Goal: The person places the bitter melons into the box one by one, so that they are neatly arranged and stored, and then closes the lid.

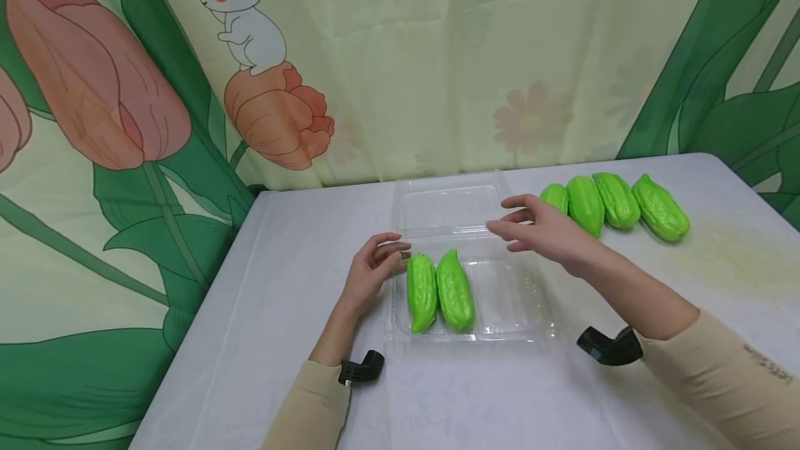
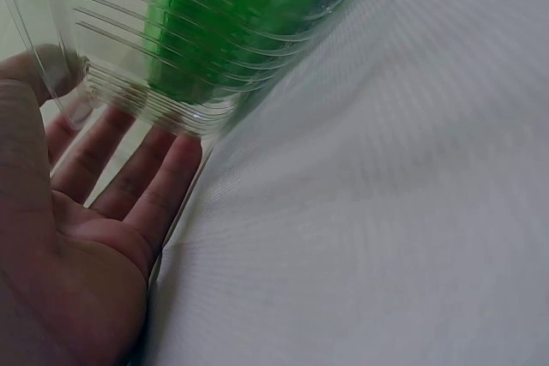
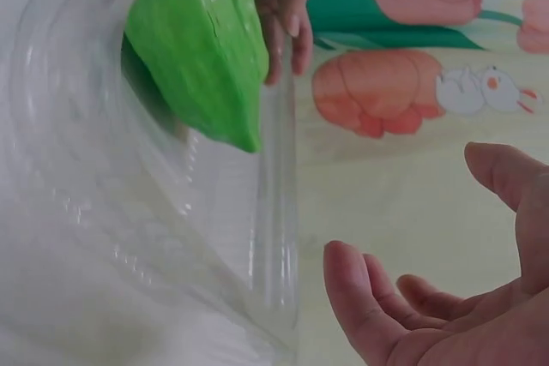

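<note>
A clear plastic clamshell box (image 1: 506, 297) lies on the table with its lid (image 1: 444, 207) folded back. Two glossy green bitter melons, a left one (image 1: 421, 294) and a right one (image 1: 455, 292), lie side by side in the left part of its base. My left hand (image 1: 370, 273) holds the box's left edge; in the left wrist view, the thumb (image 2: 60, 70) is at the rim and the fingers reach behind the ribbed wall. Over the right end of the hinge, my right hand (image 1: 550, 231) hovers with relaxed, spread fingers and holds nothing.
Several more green bitter melons (image 1: 660, 208) lie in a row at the back right, the leftmost partly hidden by my right hand. A white cloth (image 1: 300, 255) covers the table. Behind it hangs a curtain (image 1: 406, 75) printed with tulips and a white animal.
</note>
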### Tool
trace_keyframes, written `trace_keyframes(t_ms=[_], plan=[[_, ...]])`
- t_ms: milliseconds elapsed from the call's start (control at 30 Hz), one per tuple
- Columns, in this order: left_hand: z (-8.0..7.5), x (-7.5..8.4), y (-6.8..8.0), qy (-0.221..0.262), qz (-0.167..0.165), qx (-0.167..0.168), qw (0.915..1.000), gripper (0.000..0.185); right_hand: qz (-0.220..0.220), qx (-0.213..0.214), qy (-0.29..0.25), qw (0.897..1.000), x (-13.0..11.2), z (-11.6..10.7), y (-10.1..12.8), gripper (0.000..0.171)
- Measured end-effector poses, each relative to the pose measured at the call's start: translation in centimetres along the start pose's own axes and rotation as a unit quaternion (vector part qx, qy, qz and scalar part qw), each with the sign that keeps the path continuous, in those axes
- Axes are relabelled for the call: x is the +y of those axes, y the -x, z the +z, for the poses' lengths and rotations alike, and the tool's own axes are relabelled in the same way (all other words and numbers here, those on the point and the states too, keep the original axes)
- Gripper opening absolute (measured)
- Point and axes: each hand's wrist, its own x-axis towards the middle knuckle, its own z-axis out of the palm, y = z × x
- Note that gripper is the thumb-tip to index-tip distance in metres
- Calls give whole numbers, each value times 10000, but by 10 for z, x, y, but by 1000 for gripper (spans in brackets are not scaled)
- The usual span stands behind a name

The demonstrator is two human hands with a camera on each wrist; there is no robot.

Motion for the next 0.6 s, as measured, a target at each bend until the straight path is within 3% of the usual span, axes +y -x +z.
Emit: trace_keyframes(t_ms=[600], plan=[[-1, -2, 0, 106, 8, -15, 9999, 40, 198, 531, 474, 9973, 16, -64, -1, 83]])
